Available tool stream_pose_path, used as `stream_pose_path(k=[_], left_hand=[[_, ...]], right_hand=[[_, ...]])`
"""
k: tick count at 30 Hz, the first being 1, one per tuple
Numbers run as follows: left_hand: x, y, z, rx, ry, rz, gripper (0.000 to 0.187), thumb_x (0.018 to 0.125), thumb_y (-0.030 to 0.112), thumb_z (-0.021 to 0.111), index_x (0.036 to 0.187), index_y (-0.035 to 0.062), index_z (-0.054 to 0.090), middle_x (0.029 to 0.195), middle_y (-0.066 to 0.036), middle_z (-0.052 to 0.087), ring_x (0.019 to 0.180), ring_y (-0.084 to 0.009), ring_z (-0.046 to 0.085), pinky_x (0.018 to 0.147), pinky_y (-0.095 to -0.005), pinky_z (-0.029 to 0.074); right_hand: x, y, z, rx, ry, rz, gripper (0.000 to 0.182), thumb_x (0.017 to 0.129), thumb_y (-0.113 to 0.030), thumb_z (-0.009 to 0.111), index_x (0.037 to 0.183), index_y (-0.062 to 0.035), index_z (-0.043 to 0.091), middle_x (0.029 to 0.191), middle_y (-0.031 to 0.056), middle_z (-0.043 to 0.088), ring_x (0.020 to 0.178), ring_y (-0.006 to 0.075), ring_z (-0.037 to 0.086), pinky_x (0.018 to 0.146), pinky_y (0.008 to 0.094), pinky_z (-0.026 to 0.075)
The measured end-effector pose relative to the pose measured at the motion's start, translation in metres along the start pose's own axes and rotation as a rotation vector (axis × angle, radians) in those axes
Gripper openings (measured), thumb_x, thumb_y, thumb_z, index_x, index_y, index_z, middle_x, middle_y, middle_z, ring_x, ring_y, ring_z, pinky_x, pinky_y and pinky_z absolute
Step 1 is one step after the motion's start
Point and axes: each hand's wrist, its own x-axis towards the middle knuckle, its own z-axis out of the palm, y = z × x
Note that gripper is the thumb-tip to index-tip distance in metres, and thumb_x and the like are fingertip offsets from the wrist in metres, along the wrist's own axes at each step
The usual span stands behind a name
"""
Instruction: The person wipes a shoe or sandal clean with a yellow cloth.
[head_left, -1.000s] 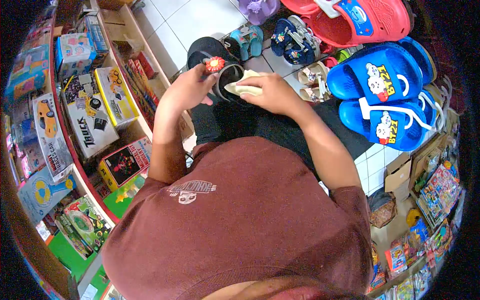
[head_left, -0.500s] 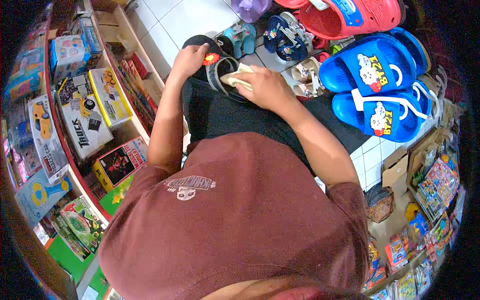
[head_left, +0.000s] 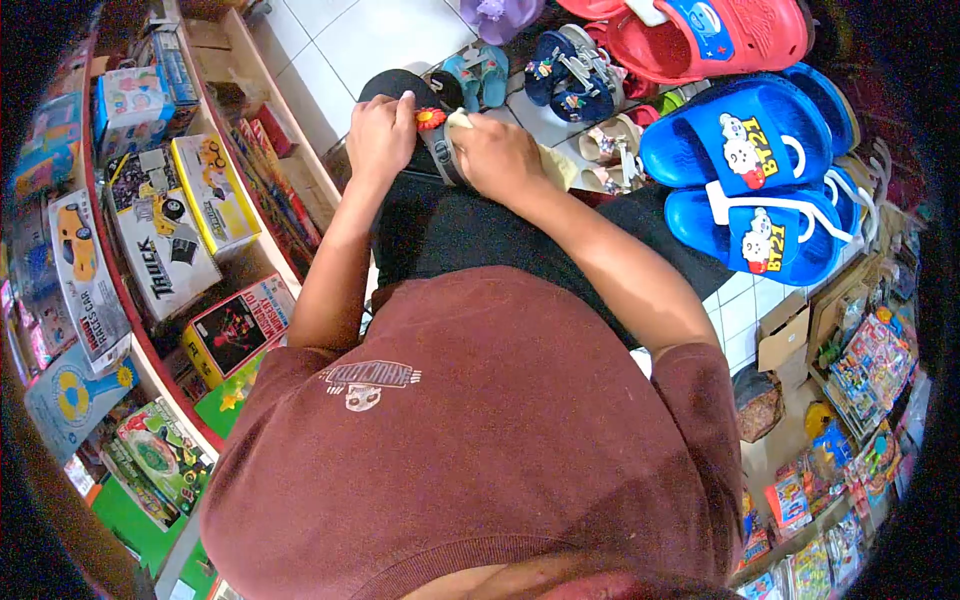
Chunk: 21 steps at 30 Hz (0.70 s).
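Note:
A black sandal with a greyish strap and an orange-red flower rests over my lap. My left hand is closed around the sandal by the flower, its thumb up against the strap. In my right hand is a pale yellow cloth, bunched in the fingers and pressed on the strap. One end of the cloth trails out behind the hand. Both hands hide much of the sandal's footbed.
Blue slippers and a red clog hang at the right. Small sandals sit on the tiled floor beyond my knees. Shelves with boxed toys line the left, and packaged toys fill the lower right.
My right hand has moved slightly left, from inside the strap opening onto the strap itself, and the cloth now trails to its right. The sandal has turned a little; my left hand has shifted slightly.

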Motion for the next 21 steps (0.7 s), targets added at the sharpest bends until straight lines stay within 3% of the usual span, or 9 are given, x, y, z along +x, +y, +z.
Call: stream_pose_path(k=[2, 7, 9, 12, 15, 18, 20, 21], left_hand=[[0.002, -0.011, 0.002, -0.051, -0.018, 0.078, 0.044, 0.093, 0.035, 0.046, 0.081, -0.0001, 0.071, 0.093, -0.018, 0.067, 0.093, -0.0391, 0.059, 0.084, -0.0469, 0.045], [0.004, -0.027, 0.015, -0.074, -0.027, 0.134, 0.042, 0.091, 0.034, 0.049, 0.079, -0.0005, 0.07, 0.09, -0.019, 0.066, 0.082, -0.0397, 0.062, 0.078, -0.0464, 0.047], [0.006, -0.021, 0.009, -0.11, -0.08, 0.048, 0.041, 0.091, 0.033, 0.049, 0.079, -0.0005, 0.07, 0.09, -0.019, 0.066, 0.082, -0.0392, 0.062, 0.078, -0.0457, 0.048], [0.005, -0.014, 0.004, -0.124, -0.082, -0.005, 0.039, 0.091, 0.032, 0.05, 0.08, -0.0001, 0.07, 0.089, -0.019, 0.066, 0.082, -0.0388, 0.062, 0.077, -0.0451, 0.048], [0.006, -0.016, 0.007, -0.203, -0.092, 0.06, 0.037, 0.09, 0.03, 0.051, 0.08, 0.0001, 0.07, 0.09, -0.019, 0.066, 0.083, -0.0385, 0.062, 0.078, -0.0448, 0.048], [0.015, -0.022, 0.018, -0.284, -0.118, 0.156, 0.035, 0.09, 0.029, 0.052, 0.08, -0.0001, 0.07, 0.09, -0.019, 0.066, 0.084, -0.0384, 0.062, 0.078, -0.045, 0.047], [0.015, -0.024, 0.025, -0.278, -0.099, 0.166, 0.034, 0.089, 0.028, 0.052, 0.079, -0.0001, 0.07, 0.091, -0.018, 0.066, 0.085, -0.038, 0.061, 0.079, -0.0447, 0.047], [0.013, -0.02, 0.026, -0.251, -0.071, 0.145, 0.034, 0.089, 0.028, 0.053, 0.079, 0.0001, 0.069, 0.091, -0.018, 0.066, 0.086, -0.0376, 0.06, 0.079, -0.0444, 0.047]], right_hand=[[0.0, 0.0, 0.005, -0.029, 0.041, 0.029, 0.009, 0.08, -0.018, 0.059, 0.084, -0.0124, 0.065, 0.079, 0.0125, 0.061, 0.072, 0.034, 0.065, 0.064, 0.0467, 0.053], [-0.006, 0.002, -0.027, -0.053, -0.209, 0.063, 0.021, 0.084, -0.028, 0.058, 0.098, -0.0187, 0.07, 0.084, 0.014, 0.064, 0.076, 0.0343, 0.065, 0.067, 0.0463, 0.053], [-0.018, 0.007, -0.043, -0.046, -0.265, 0.096, 0.028, 0.086, -0.034, 0.058, 0.11, -0.0249, 0.07, 0.087, 0.016, 0.067, 0.08, 0.0338, 0.066, 0.072, 0.0459, 0.053], [-0.036, 0.017, -0.06, -0.032, -0.438, 0.12, 0.029, 0.086, -0.033, 0.058, 0.112, -0.0242, 0.069, 0.09, 0.0177, 0.068, 0.085, 0.0347, 0.065, 0.076, 0.0446, 0.052], [-0.053, 0.018, -0.086, 0.066, -0.535, 0.227, 0.032, 0.084, -0.038, 0.06, 0.111, -0.0223, 0.069, 0.104, 0.0151, 0.068, 0.093, 0.0336, 0.065, 0.086, 0.0407, 0.051], [-0.053, 0.032, -0.094, 0.351, -0.656, 0.196, 0.032, 0.085, -0.037, 0.063, 0.108, -0.0168, 0.07, 0.103, 0.0156, 0.068, 0.093, 0.0315, 0.066, 0.086, 0.0366, 0.05], [-0.043, 0.031, -0.101, 0.464, -0.622, 0.329, 0.032, 0.088, -0.035, 0.061, 0.102, -0.0073, 0.071, 0.089, 0.0127, 0.07, 0.083, 0.0192, 0.067, 0.077, 0.0328, 0.049], [-0.039, 0.031, -0.096, 0.563, -0.495, 0.39, 0.033, 0.09, -0.034, 0.06, 0.102, -0.0048, 0.07, 0.088, 0.0109, 0.07, 0.081, 0.0174, 0.066, 0.074, 0.0318, 0.049]])
